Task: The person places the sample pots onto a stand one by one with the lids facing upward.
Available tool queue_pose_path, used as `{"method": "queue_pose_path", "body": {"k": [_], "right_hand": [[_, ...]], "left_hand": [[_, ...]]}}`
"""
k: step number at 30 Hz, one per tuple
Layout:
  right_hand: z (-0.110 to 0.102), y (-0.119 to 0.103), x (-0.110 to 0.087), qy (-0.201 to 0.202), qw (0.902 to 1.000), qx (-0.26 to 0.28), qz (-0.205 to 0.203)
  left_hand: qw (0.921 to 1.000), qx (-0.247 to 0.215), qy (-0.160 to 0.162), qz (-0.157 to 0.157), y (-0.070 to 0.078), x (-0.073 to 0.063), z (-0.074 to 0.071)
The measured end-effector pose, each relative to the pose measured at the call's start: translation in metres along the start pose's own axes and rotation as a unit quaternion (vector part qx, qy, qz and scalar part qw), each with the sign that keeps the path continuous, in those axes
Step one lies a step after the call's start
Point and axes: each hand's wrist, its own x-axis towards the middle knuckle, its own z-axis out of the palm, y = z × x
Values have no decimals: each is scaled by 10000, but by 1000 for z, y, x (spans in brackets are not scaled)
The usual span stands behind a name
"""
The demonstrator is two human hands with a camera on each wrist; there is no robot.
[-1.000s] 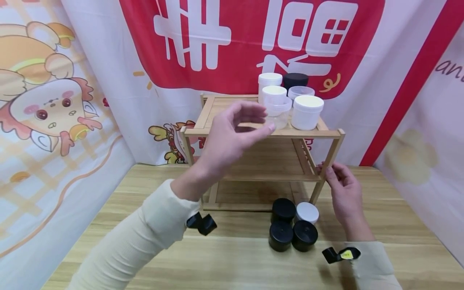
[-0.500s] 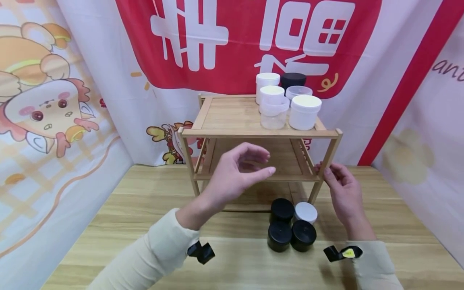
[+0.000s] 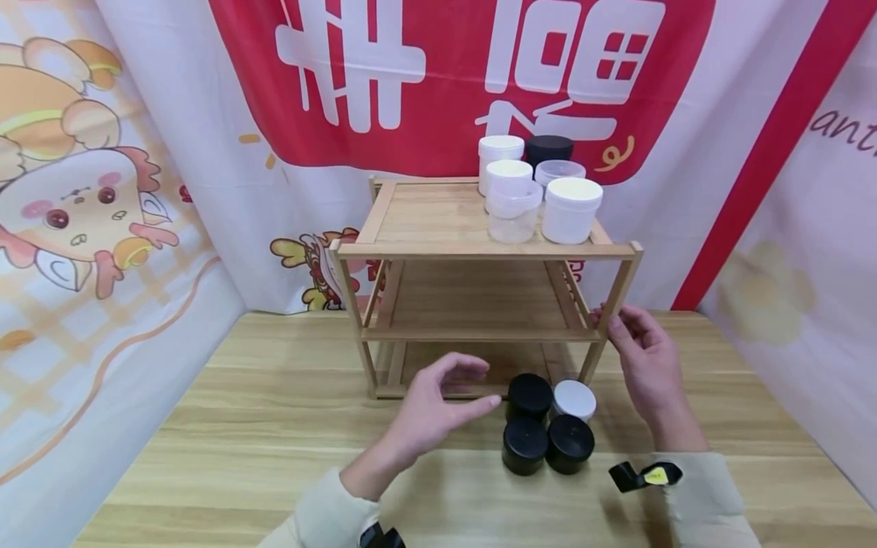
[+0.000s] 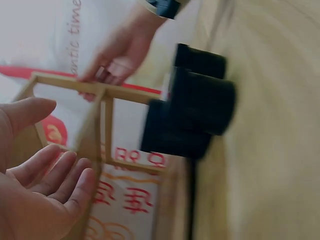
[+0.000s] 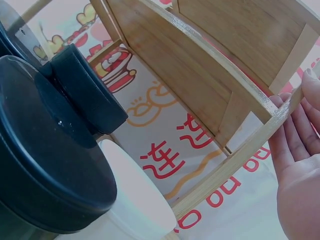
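The left hand [image 3: 432,411] is hovering over the table [image 3: 274,426], holding nothing, its fingers loosely curving and its thumb standing apart from them, just left of the black jars [image 3: 529,396]. The right hand [image 3: 647,361] is gripping the near right post of the wooden shelf [image 3: 418,213], its fingers curling round the wood. Three black jars and one white-lidded jar [image 3: 574,399] are standing in a tight cluster on the table, before the shelf's near right part, the white-lidded one occupying the far right place. On the right half of the top board, six containers are standing close together: a clear tub [image 3: 514,221] and a white jar [image 3: 572,217] at the near edge, four more behind them. Farther back, a red-and-white cloth [image 3: 445,91] is hanging.
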Motion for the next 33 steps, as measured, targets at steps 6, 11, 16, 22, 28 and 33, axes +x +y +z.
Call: {"method": "queue_pose_path", "body": {"k": [6,11,16,22,28,33], "right_hand": [[1,0,0,-56,10000,46,7],[1,0,1,-43,9999,95,55],[0,-1,2,-14,9999,68,138],[-1,0,-1,-44,9997,236,-7],[-1,0,-2,-14,9999,147,-2],[0,-1,-1,-1,10000,92,1]], "left_hand": [[9997,-141,-101,-159,-30,-8,5],[9996,-113,-161,-184,-44,-12,9],[9993,-92,-283,-210,-52,-16,12],[9987,-125,-429,-226,-54,-20,16],[9982,-131,-545,-223,-57,-22,18],[9980,-100,-542,-314,-59,-23,19]]}}
